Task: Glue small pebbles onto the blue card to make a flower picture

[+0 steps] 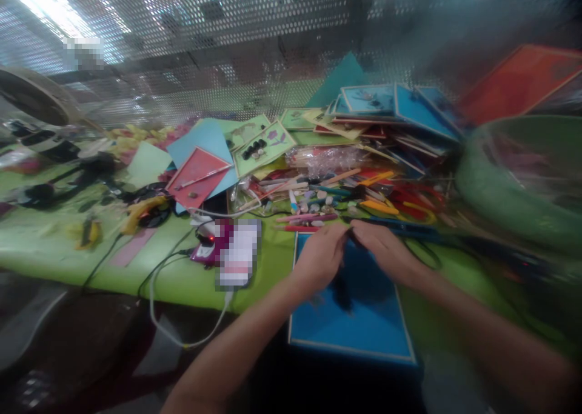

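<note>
Over the upper part of a blue board with a pale border [354, 329], my two hands meet with fingertips close together. My left hand [321, 255] is closed, its fingers bent inward. My right hand [382, 249] is also closed, in a pinch. Something small and dark shows between the fingertips; blur hides what it is. Below the hands, a black shape [342, 296] lies on the blue board. The board sits at the table's front edge, its near end hanging past it.
Pens and scissors [409, 205] lie just behind the hands. Stacked framed boards [377, 120] rise beyond. A large green basin [522, 177] stands at right. At left are a phone [240, 253] on a cable, a purple power strip [211, 250] and a yellow glue gun [143, 211].
</note>
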`<state>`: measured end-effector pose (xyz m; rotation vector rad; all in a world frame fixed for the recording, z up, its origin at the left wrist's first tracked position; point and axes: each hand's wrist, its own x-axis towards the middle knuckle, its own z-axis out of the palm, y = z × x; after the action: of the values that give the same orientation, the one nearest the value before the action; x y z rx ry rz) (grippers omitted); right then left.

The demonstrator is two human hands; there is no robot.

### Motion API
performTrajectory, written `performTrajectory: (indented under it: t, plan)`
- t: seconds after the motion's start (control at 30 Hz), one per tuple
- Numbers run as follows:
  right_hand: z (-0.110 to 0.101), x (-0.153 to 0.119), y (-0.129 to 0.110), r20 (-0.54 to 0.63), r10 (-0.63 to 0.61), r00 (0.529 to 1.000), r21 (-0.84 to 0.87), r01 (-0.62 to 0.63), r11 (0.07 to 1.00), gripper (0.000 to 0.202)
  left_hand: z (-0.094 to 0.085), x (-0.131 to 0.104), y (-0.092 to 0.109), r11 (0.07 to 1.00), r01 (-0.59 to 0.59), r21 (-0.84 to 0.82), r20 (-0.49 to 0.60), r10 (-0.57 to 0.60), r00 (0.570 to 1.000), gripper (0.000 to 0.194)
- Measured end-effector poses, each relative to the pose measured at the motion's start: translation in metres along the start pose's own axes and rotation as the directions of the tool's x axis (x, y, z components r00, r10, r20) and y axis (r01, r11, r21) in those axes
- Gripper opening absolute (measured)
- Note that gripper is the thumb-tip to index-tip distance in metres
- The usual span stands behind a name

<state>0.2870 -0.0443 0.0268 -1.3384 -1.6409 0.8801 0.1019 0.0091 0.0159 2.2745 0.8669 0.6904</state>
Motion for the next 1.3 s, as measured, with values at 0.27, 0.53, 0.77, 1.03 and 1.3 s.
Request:
performTrajectory:
  t: [0.27,0.53,0.77,1.03,1.3]
  plan:
    - [0.001,-0.001,0.0,-0.005,0.019,1.0,0.09,-0.019,0.996,0.033,0.0,0.0,0.0,1.0,-0.01,-0.015,0.003,0.01,1.0,0.022]
    - [0.005,-0.001,0.009,-0.003,0.121,0.993,0.154,-0.119,0.981,0.036,-0.003,0.0,0.003,0.998,0.007,-0.068,-0.009,-0.008,1.0,0.025]
    - [0.005,0.001,0.011,0.014,0.149,0.989,0.23,-0.148,0.962,0.028,-0.001,0.0,0.001,0.994,0.009,-0.11,-0.012,-0.01,1.0,0.024]
    - [0.007,0.0,0.004,-0.031,0.129,0.991,0.185,-0.121,0.975,0.035,-0.004,0.002,0.006,0.978,0.043,-0.205,-0.002,-0.044,0.999,0.025]
    - [0.003,0.001,0.0,0.003,0.083,0.997,0.169,-0.082,0.982,0.03,-0.004,0.001,0.008,0.953,0.086,-0.29,0.049,-0.075,0.996,0.023]
